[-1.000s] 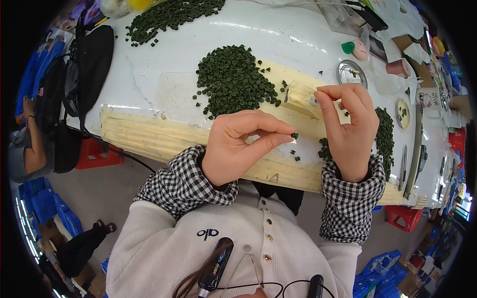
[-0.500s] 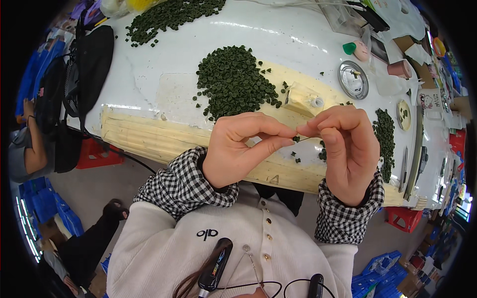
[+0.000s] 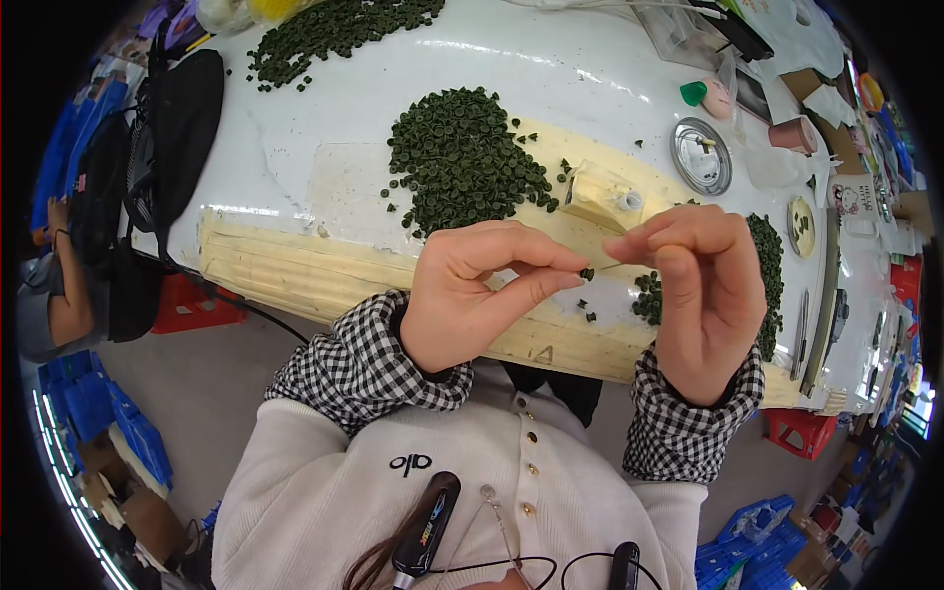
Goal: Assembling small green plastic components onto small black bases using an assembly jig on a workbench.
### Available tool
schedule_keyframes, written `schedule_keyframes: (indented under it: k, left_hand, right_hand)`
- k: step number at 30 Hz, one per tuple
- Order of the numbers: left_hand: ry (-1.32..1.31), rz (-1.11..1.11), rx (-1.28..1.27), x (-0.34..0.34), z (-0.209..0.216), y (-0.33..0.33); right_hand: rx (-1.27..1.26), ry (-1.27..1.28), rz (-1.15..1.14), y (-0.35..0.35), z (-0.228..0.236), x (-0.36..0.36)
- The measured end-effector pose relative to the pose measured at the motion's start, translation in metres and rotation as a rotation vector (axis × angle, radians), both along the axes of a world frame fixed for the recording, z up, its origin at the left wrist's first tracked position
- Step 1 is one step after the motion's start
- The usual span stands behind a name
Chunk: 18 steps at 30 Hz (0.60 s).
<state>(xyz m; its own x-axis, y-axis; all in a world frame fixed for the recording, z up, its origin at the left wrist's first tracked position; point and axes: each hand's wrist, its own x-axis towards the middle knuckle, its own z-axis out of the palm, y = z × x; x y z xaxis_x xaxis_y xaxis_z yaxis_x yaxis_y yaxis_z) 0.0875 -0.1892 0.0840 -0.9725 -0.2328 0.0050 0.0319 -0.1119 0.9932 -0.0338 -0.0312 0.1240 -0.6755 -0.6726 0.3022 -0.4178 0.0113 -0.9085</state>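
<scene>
My left hand [image 3: 482, 290] pinches a tiny dark green rubbery-looking piece [image 3: 587, 274] between thumb and forefinger. Facing it, my right hand [image 3: 703, 295] is closed with its fingertips together, and a thin needle-like piece [image 3: 612, 265] sticks out from them toward the left hand. A small gap separates the right fingertips from the green piece. Beyond the left hand lies a big heap of similar dark green pieces [image 3: 457, 162]. A smaller group [image 3: 649, 298] sits partly hidden behind my right hand, with another pile [image 3: 766, 261] past it.
A cream block with a round white nozzle [image 3: 627, 202] stands beyond my hands. Farther right are a round metal tray [image 3: 701, 157], a small yellowish dish [image 3: 800, 226] and tweezers-like tools [image 3: 801, 329]. A black bag [image 3: 182, 138] hangs at the table's left; another green pile [image 3: 344, 39] lies at the back.
My right hand has drawn slightly away to the right, widening the gap between the two hands' fingertips. The left hand stays in place. A dark-clothed figure at lower left has gone from view.
</scene>
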Motion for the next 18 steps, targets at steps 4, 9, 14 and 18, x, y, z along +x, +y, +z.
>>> schedule_keyframes:
  k: [4,9,14,18]
  left_hand:
    - [-0.005,-0.003,-0.01,0.0,0.003,0.0]
    - [-0.004,0.008,0.002,-0.001,0.003,0.001]
    - [-0.003,0.039,-0.011,0.0,0.004,0.001]
    - [0.019,0.04,0.048,-0.002,0.001,0.001]
  right_hand:
    - [-0.029,0.161,-0.317,-0.002,-0.01,-0.011]
    - [0.282,0.513,-0.288,-0.007,-0.014,-0.02]
    - [0.341,0.6,-0.379,-0.005,-0.011,-0.012]
    - [0.312,0.351,-0.258,0.017,-0.001,0.019]
